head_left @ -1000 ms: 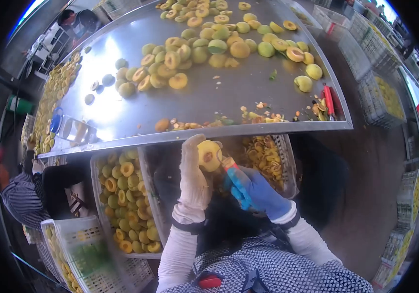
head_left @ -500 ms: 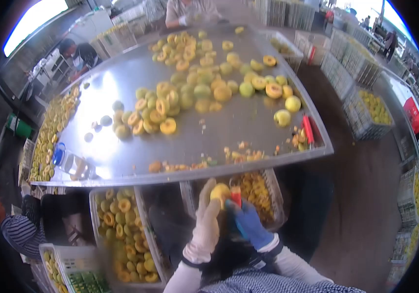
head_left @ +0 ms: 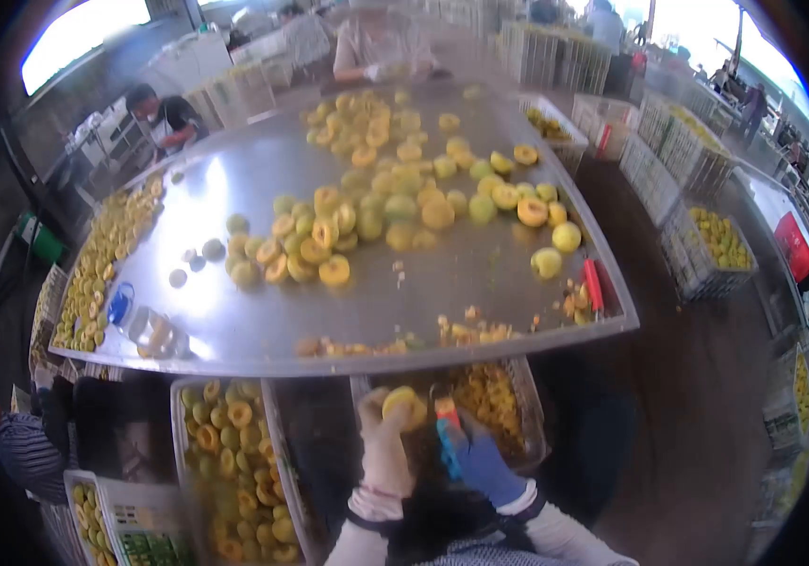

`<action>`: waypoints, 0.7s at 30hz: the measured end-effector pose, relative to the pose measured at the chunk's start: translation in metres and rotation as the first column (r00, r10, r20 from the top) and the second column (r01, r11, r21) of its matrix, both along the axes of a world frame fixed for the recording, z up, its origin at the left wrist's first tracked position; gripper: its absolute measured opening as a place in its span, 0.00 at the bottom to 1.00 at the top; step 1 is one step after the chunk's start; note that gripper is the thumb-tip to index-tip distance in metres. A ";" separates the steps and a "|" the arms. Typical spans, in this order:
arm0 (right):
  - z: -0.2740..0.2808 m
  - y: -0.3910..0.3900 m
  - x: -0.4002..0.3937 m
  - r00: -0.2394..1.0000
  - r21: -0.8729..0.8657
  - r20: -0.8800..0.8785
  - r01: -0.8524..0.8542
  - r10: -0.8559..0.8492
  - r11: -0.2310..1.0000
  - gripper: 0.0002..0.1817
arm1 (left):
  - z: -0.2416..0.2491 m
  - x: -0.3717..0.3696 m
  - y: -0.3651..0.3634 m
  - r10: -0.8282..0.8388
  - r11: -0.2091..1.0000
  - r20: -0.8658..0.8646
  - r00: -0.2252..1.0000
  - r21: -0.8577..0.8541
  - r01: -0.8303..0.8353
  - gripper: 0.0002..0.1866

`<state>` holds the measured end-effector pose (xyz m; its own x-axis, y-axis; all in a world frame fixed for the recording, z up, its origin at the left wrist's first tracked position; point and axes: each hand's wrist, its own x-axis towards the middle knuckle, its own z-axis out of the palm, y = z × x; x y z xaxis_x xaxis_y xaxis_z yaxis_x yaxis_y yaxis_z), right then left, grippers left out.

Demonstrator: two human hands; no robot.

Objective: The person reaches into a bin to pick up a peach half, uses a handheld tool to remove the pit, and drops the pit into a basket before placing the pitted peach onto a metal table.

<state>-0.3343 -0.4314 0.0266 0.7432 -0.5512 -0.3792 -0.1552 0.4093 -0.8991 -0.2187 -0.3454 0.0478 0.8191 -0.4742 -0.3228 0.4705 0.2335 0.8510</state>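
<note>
Gloved in white, my left hand (head_left: 385,451) holds a yellow fruit (head_left: 405,407) over the near edge of a crate. My right hand (head_left: 482,460), in a blue glove, is closed around a red-handled tool (head_left: 446,411), its metal end pointing up. Fruit and tool are a little apart. Under them is a crate (head_left: 534,401) with small orange-yellow pieces (head_left: 487,396). On the metal table (head_left: 442,302) beyond lie many whole and cut fruits (head_left: 326,231).
A second red-handled tool (head_left: 593,285) and scraps lie at the table's right corner. A clear bottle (head_left: 151,330) stands at its left. A crate of cut fruit (head_left: 234,453) is left of my hands. Co-workers are at the far side (head_left: 390,47) and left (head_left: 166,118).
My hands have moved apart, and the fruit has shifted left and down, away from the tool. The view has tilted slightly, so the table appears lower.
</note>
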 end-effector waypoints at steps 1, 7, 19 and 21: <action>0.007 -0.002 -0.005 0.998 0.015 0.027 -0.050 0.050 0.999 0.12 | 0.006 0.001 -0.001 0.042 0.996 -0.106 0.994 -0.073 -0.050 0.13; 0.018 0.002 -0.001 0.982 -0.006 -0.002 -0.187 0.187 0.982 0.15 | -0.003 0.005 -0.002 0.020 0.946 -0.172 0.985 -0.315 -0.074 0.13; -0.012 0.007 0.018 0.983 -0.280 0.028 -0.164 0.179 0.946 0.18 | 0.003 0.009 -0.011 -0.035 0.965 -0.119 0.992 -0.261 0.003 0.20; -0.016 0.008 0.018 0.984 -0.314 0.047 -0.151 0.174 0.937 0.18 | 0.000 0.006 -0.016 -0.001 0.974 -0.118 0.993 -0.225 -0.025 0.19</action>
<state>-0.3162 -0.4231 0.0104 0.8517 -0.5015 -0.1518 -0.1261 0.0851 -0.9884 -0.2126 -0.3615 0.0480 0.7882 -0.5362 -0.3021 0.5595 0.4196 0.7148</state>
